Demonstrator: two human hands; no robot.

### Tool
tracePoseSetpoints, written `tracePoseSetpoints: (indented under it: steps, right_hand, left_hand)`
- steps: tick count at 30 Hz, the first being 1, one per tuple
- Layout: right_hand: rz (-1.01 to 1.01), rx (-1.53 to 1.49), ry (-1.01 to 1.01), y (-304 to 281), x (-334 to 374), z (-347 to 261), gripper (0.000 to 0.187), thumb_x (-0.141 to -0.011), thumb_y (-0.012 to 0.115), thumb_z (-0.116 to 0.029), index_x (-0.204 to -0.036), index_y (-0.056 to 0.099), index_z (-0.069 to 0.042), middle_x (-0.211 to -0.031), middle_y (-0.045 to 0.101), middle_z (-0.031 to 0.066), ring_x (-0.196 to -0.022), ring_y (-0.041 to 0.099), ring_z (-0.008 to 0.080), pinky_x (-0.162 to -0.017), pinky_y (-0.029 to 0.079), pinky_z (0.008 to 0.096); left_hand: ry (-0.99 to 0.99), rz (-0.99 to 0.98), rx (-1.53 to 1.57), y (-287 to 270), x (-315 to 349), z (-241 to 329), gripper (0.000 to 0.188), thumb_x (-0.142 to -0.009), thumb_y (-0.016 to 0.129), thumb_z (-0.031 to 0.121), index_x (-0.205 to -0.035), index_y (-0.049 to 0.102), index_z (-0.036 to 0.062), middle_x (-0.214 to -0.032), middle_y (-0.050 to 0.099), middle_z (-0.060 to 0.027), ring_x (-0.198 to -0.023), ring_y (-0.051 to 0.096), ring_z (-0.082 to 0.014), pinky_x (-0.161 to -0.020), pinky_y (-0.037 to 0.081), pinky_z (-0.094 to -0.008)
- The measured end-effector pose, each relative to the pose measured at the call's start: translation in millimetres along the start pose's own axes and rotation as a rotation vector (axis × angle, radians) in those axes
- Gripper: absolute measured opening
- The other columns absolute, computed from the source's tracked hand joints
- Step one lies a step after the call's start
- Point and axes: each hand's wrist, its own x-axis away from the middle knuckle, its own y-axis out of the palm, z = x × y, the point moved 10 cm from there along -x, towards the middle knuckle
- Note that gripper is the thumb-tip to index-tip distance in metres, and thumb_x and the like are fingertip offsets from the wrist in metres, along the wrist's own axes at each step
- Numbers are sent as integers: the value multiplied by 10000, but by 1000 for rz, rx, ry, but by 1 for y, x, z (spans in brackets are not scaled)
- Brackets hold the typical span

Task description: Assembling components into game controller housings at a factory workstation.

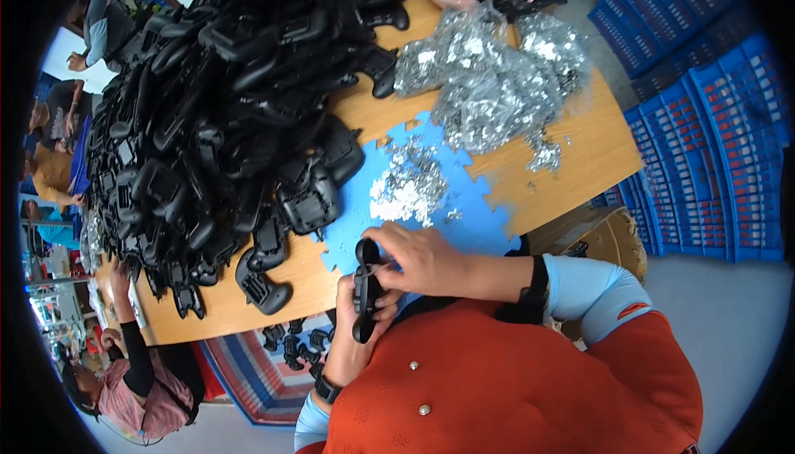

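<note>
My left hand (346,315) is closed round a black game controller shell (362,323), holding it on edge in front of my chest. The fingers of my right hand (421,260) are pinched together against the middle of the shell; what lies between their tips is too small to make out. Just beyond my hands, a heap of small shiny metal pieces (406,193) lies on a blue foam mat (476,226). A large pile of black controller shells (240,114) covers the left side of the table, with one loose shell (263,284) near the edge.
Clear plastic bags of metal pieces (497,81) lie on the wooden table (600,143). Blue crates (712,147) are stacked at the right, near a cardboard box (625,239). A striped sack (248,379) holds more shells below the table. A co-worker (137,379) sits at lower left.
</note>
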Motion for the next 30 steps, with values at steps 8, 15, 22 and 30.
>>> tracePoseSetpoints:
  steps: [8,15,22,30]
  right_hand:
    - [-23,-14,63,-12,7,14,507,-829,677,-300,-1242,496,-67,-962,606,108,-763,645,291,-633,539,384]
    - [112,45,209,-76,34,51,222,-834,690,-162,-988,571,-55,-836,587,84,-687,621,223,-594,498,323]
    - [436,285,514,-183,100,122,131,-833,653,-68,-934,583,-22,-824,586,102,-684,600,203,-598,480,334]
    - [439,613,530,-228,97,145,170,-816,665,-128,-970,632,-63,-857,583,107,-779,630,285,-669,500,393]
  left_hand:
    - [301,137,-333,5,2,32,429,-857,567,339,-1177,534,55,-826,546,-5,-671,511,-108,-546,426,-229]
    - [514,95,-410,11,15,61,271,-878,605,55,-1134,518,43,-1050,614,-50,-961,603,-135,-873,497,-290]
    - [488,77,-374,5,15,61,384,-823,474,128,-1196,478,39,-1106,573,-65,-1002,595,-158,-872,520,-327]
    - [495,133,-400,4,12,60,402,-838,462,107,-1232,468,29,-1151,571,-77,-1058,583,-170,-918,501,-334]
